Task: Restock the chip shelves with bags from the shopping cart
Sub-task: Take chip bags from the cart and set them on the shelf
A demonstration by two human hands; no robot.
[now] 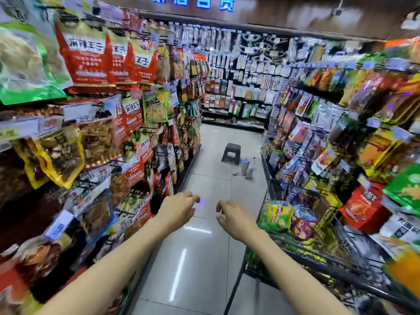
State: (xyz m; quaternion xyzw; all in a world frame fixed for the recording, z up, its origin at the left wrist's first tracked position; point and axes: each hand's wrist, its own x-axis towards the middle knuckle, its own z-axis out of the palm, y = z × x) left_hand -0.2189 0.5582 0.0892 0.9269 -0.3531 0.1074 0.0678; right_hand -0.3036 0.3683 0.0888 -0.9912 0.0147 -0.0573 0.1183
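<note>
Left hand (179, 206): lower centre of the frame, over the bare floor; fingers loosely curled, grasping nothing.
Right hand (234, 215): just right of the left, apart from it; fingers loosely bent, nothing in them.
Shopping cart (295, 243): lower right of the frame, close to the right-hand shelving; I see its dark wire rim and basket.
Chip bags (276, 215): inside the cart at its far end, a yellow-green bag uppermost, a purple and red one beside it; I cannot count the rest through the blur.
Left shelves (95, 137): left half of the frame, hung thick with snack packets on pegs.
Right shelves (363, 123): right half, likewise packed.
Stool (231, 153): dark, mid-aisle, centre of the frame.
Bottles (246, 168): on the floor just right of the stool, with small litter beside them.
Step in hand: I judge a reach toward the cart for the next bag, not yet begun.
Risk, grip: a puffed bag gripped hard may crush or burst.
Risk, pegs: crowded hooks could snag a bag or shed neighbours.
Risk, floor: stool and bottles invite a trip or cart strike.
</note>
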